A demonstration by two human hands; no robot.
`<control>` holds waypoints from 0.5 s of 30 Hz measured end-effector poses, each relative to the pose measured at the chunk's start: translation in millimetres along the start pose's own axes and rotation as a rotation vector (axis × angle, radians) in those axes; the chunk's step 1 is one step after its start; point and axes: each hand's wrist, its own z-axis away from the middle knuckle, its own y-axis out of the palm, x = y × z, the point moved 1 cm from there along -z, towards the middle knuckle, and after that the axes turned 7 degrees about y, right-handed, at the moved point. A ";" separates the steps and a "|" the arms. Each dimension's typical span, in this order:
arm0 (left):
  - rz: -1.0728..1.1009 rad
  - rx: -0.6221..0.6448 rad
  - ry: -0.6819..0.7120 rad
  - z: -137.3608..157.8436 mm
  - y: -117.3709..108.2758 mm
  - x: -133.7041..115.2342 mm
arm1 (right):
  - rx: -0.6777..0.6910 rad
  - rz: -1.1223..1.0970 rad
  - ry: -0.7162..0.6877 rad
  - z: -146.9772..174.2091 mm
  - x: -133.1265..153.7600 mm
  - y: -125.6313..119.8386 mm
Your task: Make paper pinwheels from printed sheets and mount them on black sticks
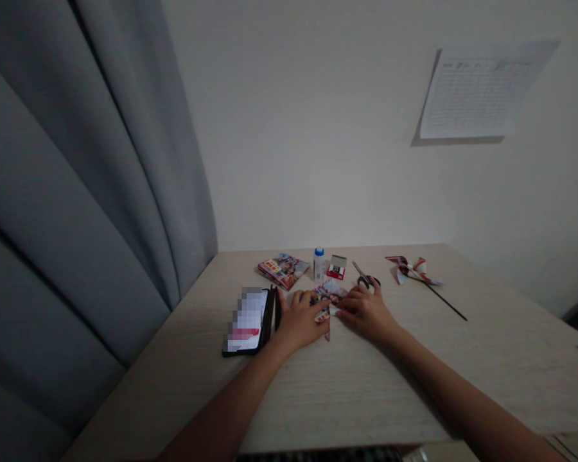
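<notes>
A cut piece of colourful printed paper lies on the table between my two hands, partly hidden under them. My left hand rests over its left side with fingers spread. Its outer finger lies close to dark thin sticks beside a phone. On the right side, my right hand has its thumb and bent fingers together at the paper's edge. Just beyond its knuckles are black-handled scissors, close to a raised finger. Another piece of printed paper shows behind the hands.
Toward the back stand a blue-capped bottle and a small red-and-white box. A stack of printed paper lies to their left. At right lies a paper pinwheel on a dark stick. A grey curtain borders the table's left.
</notes>
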 end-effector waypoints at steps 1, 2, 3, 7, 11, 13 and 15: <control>0.001 0.000 0.004 0.0 0.3 0.2 | -0.001 0.002 0.000 -0.1 0.2 -0.2; 0.002 -0.001 0.008 0.1 0.7 0.4 | 0.001 0.004 -0.001 -0.2 0.5 -0.3; 0.004 -0.005 0.012 0.2 1.1 0.6 | 0.001 0.007 -0.001 -0.3 0.7 -0.4; 0.013 -0.018 0.023 0.6 2.2 1.5 | -0.006 0.007 0.003 0.2 0.6 0.3; 0.036 -0.028 0.012 0.1 2.0 2.0 | -0.013 -0.004 0.000 0.6 -0.8 1.9; 0.046 -0.031 0.007 -0.5 1.6 2.2 | -0.013 0.003 -0.003 0.5 -1.1 2.1; 0.048 -0.026 0.010 -0.9 1.2 2.4 | -0.012 0.014 -0.005 0.3 -1.0 2.1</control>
